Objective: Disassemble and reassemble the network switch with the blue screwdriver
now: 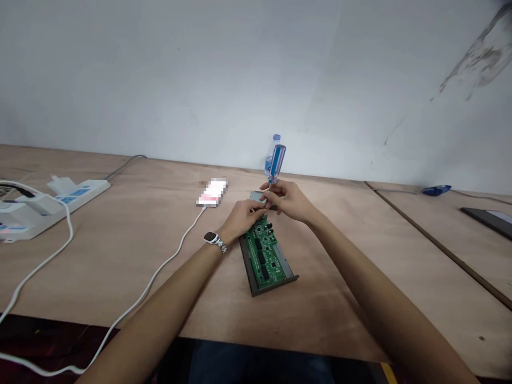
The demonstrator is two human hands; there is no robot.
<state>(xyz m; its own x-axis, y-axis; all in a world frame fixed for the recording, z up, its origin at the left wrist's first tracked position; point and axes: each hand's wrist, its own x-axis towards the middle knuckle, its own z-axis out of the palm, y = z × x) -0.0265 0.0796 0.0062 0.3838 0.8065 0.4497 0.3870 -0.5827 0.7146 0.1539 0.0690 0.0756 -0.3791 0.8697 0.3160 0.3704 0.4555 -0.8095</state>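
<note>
Screwdriver upright in my right grip (288, 200), over the far end of the green circuit board (266, 250).
My fingertips close around the shaft of the screwdriver (277, 164), its handle leaning slightly right, its tip hidden; my left grip (244, 216) bends over the board's far end, but I cannot tell how tightly it closes there. The board lies in its dark tray (272, 288) mid-counter (340, 298), between near and far edges; a bottle (276, 138) stands by the far edge.
</note>
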